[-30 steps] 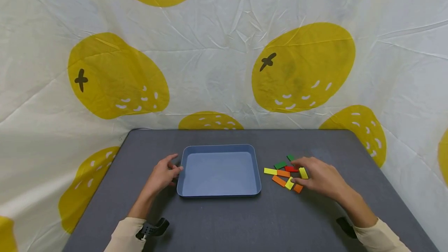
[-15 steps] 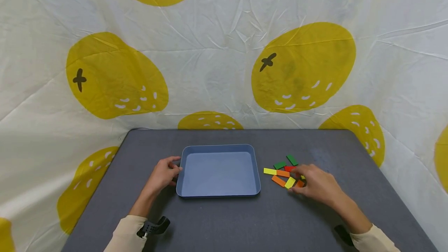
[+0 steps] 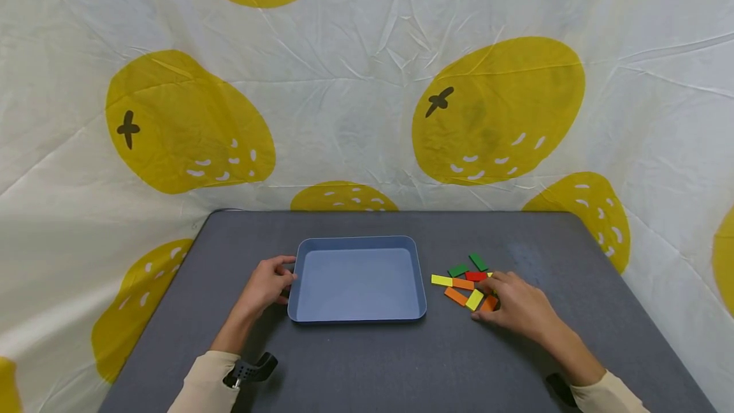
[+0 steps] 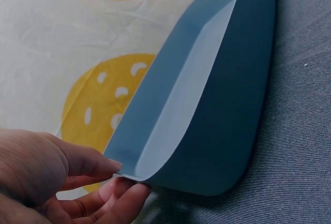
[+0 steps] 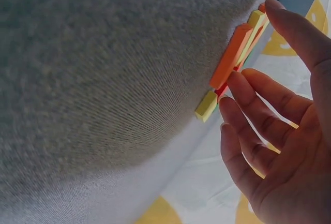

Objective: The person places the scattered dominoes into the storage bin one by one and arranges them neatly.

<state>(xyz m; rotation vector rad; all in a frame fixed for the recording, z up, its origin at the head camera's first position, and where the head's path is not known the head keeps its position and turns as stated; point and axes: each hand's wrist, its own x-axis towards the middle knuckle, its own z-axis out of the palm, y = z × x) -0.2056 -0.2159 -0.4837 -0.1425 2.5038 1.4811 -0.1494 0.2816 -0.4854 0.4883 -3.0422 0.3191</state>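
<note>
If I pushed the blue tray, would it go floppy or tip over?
The blue tray probably wouldn't flop: its walls stand up and keep a neat shape. It would likely slide rather than tip, because it's wide and low on the table. It may feel light for its size, since its rim looks thin and nothing lies inside.

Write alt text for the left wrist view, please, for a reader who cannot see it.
A person's left-hand grip pinches a blue tray by its edge. The tray rests on a grey table, with a white cloth printed with yellow shapes beyond it.
</note>
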